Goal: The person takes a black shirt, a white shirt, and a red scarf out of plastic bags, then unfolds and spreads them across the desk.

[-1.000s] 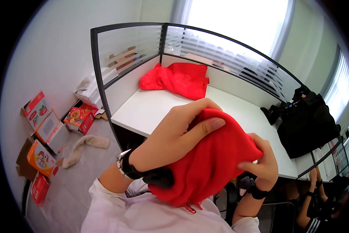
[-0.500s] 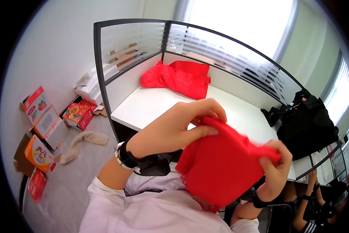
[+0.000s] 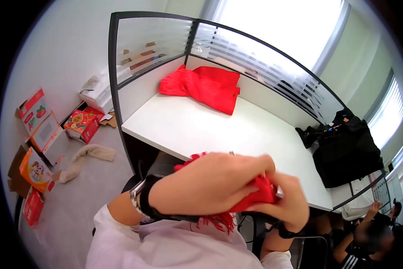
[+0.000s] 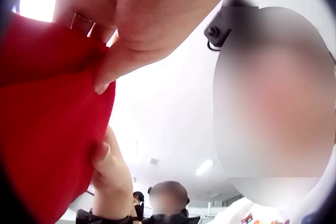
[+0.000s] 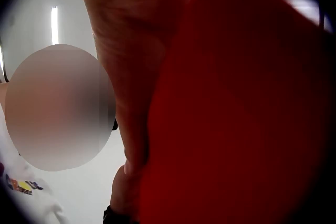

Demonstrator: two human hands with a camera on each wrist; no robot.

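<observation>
Both hands hold a red fringed scarf [image 3: 257, 195] in front of the person's body, close over the near edge of the desk. My left hand [image 3: 210, 184] reaches across it and pinches its upper edge between thumb and fingers, as the left wrist view shows with the scarf [image 4: 52, 124] hanging down. On the other side my right hand [image 3: 291, 201] grips the same cloth, its thumb against the scarf's edge. Loose red fringe hangs below the left wrist, and more red threads show above it. The left forearm hides much of the scarf in the head view.
A white desk [image 3: 174, 119] stands ahead, with a crumpled red cloth [image 3: 215, 85] at its back corner. A black bag [image 3: 347, 152] lies at the right end. Cardboard boxes [image 3: 40, 166] and a beige cloth strip [image 3: 87, 159] are on the floor at left. Another person [image 3: 367, 233] sits at right.
The scarf hung spread between the two hands; now it is bunched smaller. My right hand has come left and the left hand down, bringing the two together.
</observation>
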